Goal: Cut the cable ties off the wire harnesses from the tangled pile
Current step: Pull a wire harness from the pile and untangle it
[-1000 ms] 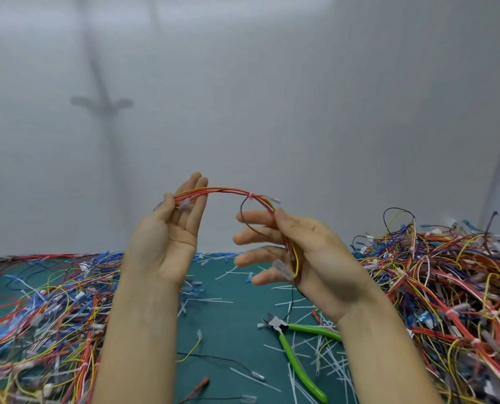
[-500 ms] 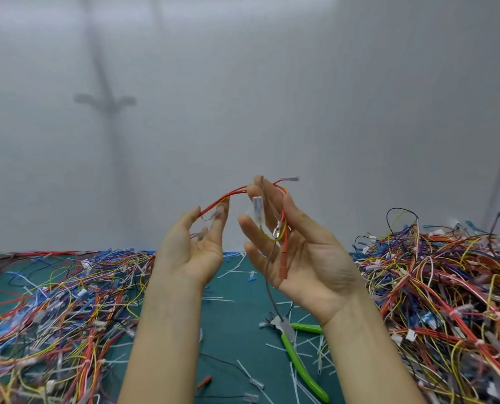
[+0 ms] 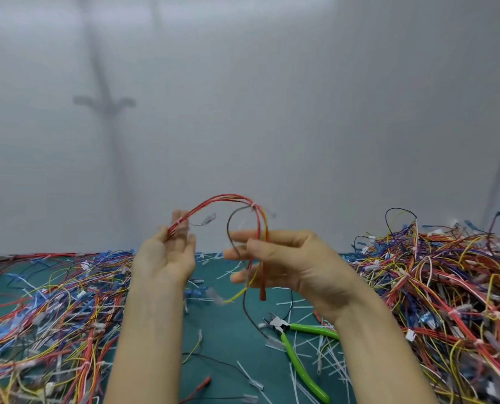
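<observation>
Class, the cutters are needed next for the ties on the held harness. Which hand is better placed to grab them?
Probably right. The cutters lie just below the right hand; the left hand, gripping the other end of the harness, is farther from them.

Mat [image 3: 225, 325] lane between wire piles [image 3: 447, 287], cutters [image 3: 296, 361] within

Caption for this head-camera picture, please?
Left hand and right hand hold a wire harness above green-handled cutters.

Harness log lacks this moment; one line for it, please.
left hand: holds harness end | right hand: holds other end | tie: uncut | cutters: on mat
</observation>
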{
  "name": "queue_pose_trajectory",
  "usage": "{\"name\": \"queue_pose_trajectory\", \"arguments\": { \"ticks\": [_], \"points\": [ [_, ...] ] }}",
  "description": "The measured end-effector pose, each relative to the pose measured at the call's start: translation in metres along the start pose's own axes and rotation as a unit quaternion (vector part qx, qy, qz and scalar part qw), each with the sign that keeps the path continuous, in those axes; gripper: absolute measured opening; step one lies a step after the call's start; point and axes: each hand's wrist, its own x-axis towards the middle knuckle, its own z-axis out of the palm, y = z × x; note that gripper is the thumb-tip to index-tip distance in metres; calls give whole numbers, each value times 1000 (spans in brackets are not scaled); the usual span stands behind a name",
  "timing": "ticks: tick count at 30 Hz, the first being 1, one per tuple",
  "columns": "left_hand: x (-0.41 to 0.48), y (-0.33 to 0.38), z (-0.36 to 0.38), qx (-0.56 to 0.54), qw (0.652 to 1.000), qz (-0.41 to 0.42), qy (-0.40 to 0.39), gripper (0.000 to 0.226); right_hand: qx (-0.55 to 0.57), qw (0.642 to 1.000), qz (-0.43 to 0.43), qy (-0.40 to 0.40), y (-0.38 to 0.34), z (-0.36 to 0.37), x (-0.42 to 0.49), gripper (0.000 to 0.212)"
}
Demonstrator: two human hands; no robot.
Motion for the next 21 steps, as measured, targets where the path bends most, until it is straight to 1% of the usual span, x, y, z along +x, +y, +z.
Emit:
{"name": "queue_pose_trajectory", "arguments": {
  "ticks": [2, 3, 4, 6, 9, 11, 14, 17, 21],
  "points": [
    [-2, 5, -2, -25, 998, 19, -48, 17, -98, 995, 20, 16, 3, -5, -1, 23],
    [-3, 6, -2, -16, 997, 20, -75, 15, -134, 990, 29, 24, 3, -7, -2, 26],
    [-4, 7, -3, 9, 995, 19, -100, 18, -157, 986, 40, 27, 3, -9, -3, 34],
    [-5, 6, -3, 91, 985, 26, -143, 21, -173, 983, 57, 15, 1, -14, -7, 59],
    [-5, 2, -3, 195, 964, 63, -169, 23, -210, 976, 56, -7, -3, -20, -13, 97],
    [-4, 1, -5, 265, 944, 102, -168, 24, -231, 971, 56, -8, -4, -23, -15, 107],
    [-1, -2, -7, 343, 912, 171, -146, 24, -274, 959, 67, -12, -4, -22, -16, 107],
    [1, -5, -7, 391, 883, 230, -123, 28, -293, 953, 73, -13, -4, -20, -16, 99],
    [7, -13, -9, 472, 815, 329, -75, 36, -286, 956, 68, -24, -3, -20, -14, 88]
  ]
}}
